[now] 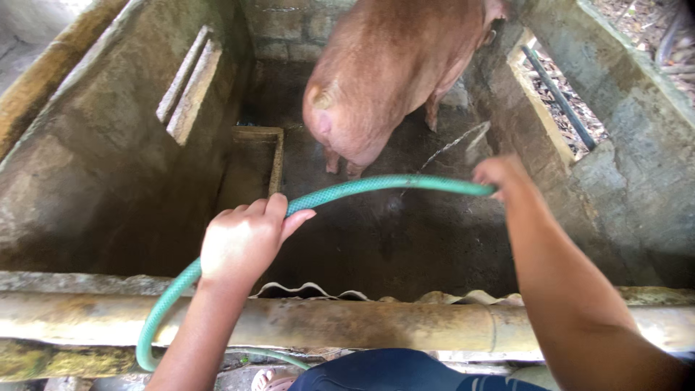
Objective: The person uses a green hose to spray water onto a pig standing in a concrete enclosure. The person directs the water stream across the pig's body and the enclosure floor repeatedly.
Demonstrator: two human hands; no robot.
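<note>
concrete walls [108, 166] close the pen on both sides, grey and stained, with a slot cut in the left one near the upper left of the frame. one brown pig [384, 72] stands at the top centre, rump toward us, taking up much of the far end of the wet floor [405, 246]. one shallow concrete trough [253, 163] sits against the left wall, just left of the pig's hind legs. across the bottom runs a thick bamboo rail [347, 322], with a strip of corrugated sheet [318, 292] peeking up behind it; both stand between the person and the pen.

one green hose [362, 187] arcs across the middle of the frame, from the lower left, over the rail, to the right. the left hand [242, 242] is curled around it at centre left, fingers wrapped over the top. the right hand [499, 175] holds the hose's end at centre right; its fingers are turned away, so how tightly it grips i cannot tell. a thin water jet [452, 145] shoots from there toward the upper right, close to the right wall.

open floor lies between the rail and the pig. beyond the right wall, one dark pipe [557, 98] lies among dry leaves.
</note>
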